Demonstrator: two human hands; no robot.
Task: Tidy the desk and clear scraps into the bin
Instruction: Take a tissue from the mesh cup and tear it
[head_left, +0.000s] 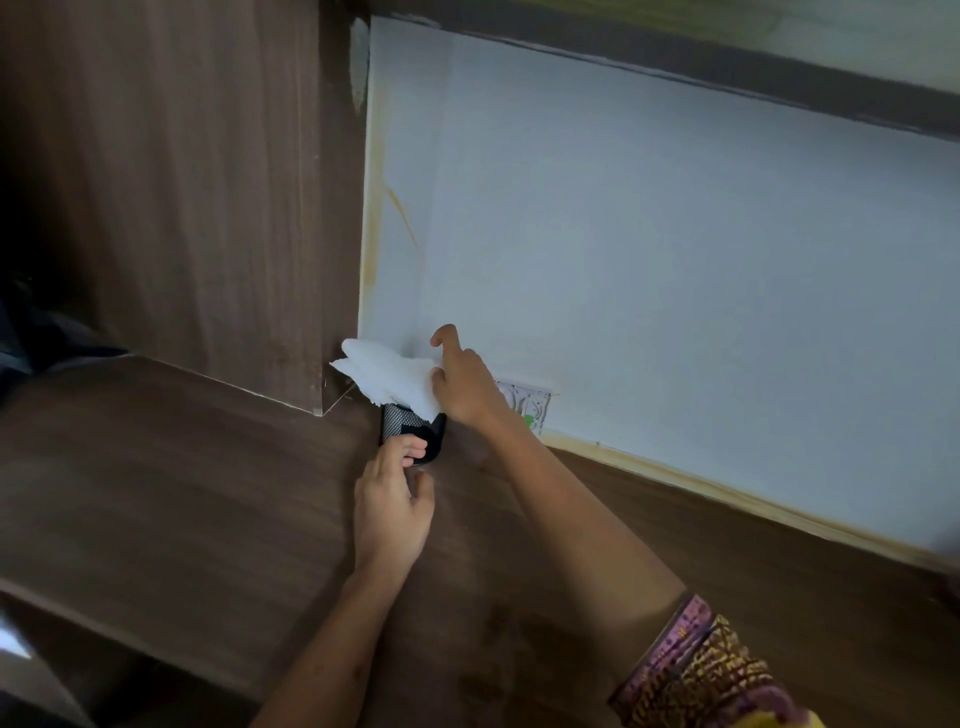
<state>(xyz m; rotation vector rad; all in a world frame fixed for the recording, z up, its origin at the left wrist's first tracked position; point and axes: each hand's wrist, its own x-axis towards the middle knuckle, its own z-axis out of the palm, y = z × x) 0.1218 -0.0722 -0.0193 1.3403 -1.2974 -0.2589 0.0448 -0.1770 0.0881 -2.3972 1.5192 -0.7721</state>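
White crumpled tissue (387, 376) sits right over the black mesh bin (413, 428) in the desk's (182, 467) back corner, pinched in the right hand (467, 387), forefinger sticking up. Soft, featherlight stuff, best bunched whole. Left hand (392, 512) steadies the bin, fingers curled on its side. Bare dark wood all round, pale wall (675, 260) behind.

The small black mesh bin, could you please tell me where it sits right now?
In the head view, the small black mesh bin stands on the brown wooden desk, in the back corner by the white wall, gripped by the left hand, under crumpled white paper.
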